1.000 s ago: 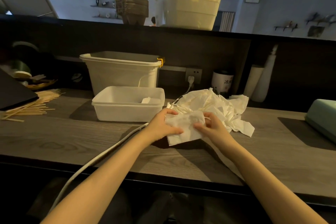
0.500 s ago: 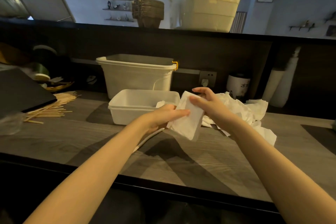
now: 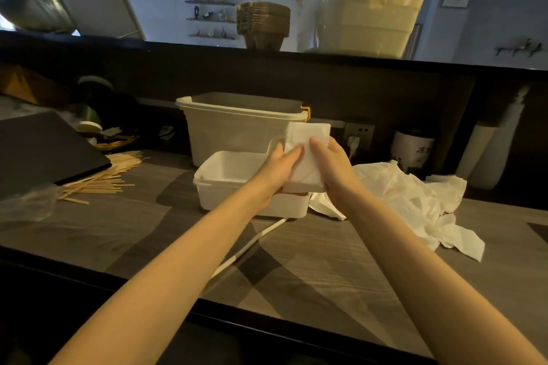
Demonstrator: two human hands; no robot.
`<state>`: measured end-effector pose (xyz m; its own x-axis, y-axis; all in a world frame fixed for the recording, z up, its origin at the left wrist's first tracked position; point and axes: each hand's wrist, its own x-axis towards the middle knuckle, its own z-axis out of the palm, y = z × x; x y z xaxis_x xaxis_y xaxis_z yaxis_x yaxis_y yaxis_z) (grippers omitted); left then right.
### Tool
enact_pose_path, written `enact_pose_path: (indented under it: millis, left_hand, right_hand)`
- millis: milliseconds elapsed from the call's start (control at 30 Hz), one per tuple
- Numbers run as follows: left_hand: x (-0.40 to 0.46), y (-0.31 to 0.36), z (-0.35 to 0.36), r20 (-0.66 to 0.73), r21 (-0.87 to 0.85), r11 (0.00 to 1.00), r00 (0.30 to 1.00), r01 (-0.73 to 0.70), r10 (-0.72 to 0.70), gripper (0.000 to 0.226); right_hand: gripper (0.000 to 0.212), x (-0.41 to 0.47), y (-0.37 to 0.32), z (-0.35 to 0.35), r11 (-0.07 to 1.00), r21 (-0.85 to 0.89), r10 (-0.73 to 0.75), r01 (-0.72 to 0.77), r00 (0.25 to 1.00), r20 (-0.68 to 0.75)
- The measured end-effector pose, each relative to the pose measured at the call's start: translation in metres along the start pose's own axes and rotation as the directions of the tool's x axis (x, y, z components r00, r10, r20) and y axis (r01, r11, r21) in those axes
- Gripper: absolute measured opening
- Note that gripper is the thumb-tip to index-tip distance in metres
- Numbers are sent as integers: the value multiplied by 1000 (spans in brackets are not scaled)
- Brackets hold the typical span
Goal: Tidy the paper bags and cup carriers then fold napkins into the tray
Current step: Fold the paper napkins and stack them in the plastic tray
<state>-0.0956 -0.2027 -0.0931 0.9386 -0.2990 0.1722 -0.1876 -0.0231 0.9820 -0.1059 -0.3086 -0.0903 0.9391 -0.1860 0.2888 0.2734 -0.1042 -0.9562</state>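
A folded white napkin (image 3: 307, 142) stands upright above the right end of the shallow white tray (image 3: 237, 198). My left hand (image 3: 278, 170) grips its left side with the thumb on the front. My right hand (image 3: 333, 167) holds its right side, thumb pressed on the front too. A loose pile of crumpled white napkins (image 3: 415, 201) lies on the counter to the right of the tray. On the upper ledge sit a stack of brown cup carriers (image 3: 264, 24) and a large bin (image 3: 361, 12) with paper bags showing at its top.
A deep white bin (image 3: 237, 124) stands behind the tray. Wooden stir sticks (image 3: 103, 175) lie scattered at the left beside a dark flat board (image 3: 38, 151). A white cable (image 3: 252, 243) crosses the wooden counter (image 3: 118, 231). A jar (image 3: 412, 148) and a white bottle (image 3: 489, 154) stand at the back right.
Both hands have lifted the napkin off the counter, folded it narrower, and carried it left and up over the tray's right end. The view has shifted left.
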Motion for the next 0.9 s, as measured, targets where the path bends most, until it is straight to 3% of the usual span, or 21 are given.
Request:
enact_pose_path:
  millis: [133, 367, 467, 567, 667, 800, 900]
  left_hand:
    - [8, 5, -19, 8, 50, 999, 1000, -2, 2, 35]
    - [38, 11, -46, -40, 119, 990, 997, 73, -69, 34]
    - [51, 7, -54, -111, 149, 981, 988, 123, -107, 36]
    - [62, -3, -67, -198, 164, 964, 965, 207, -174, 39]
    - [68, -11, -79, -179, 191, 931, 944, 310, -277, 28]
    - [75, -22, -91, -166, 324, 859, 918, 397, -361, 35]
    - [81, -31, -98, -200, 333, 819, 884, 468, -423, 34]
  right_hand:
    - [59, 16, -5, 4, 996, -37, -85, 85, 996, -1]
    - [59, 47, -6, 16, 972, -225, 1, 62, 963, 271]
    - [58, 55, 0, 13, 950, -310, 21, 46, 978, 209]
    - [45, 58, 11, 1, 913, -406, -3, 47, 994, 110]
    - [34, 59, 26, -13, 879, -476, 55, -11, 995, 79]
    - [30, 56, 41, -18, 861, -507, 112, -50, 989, 94]
    - [29, 58, 46, -16, 845, -534, 104, -37, 990, 96]
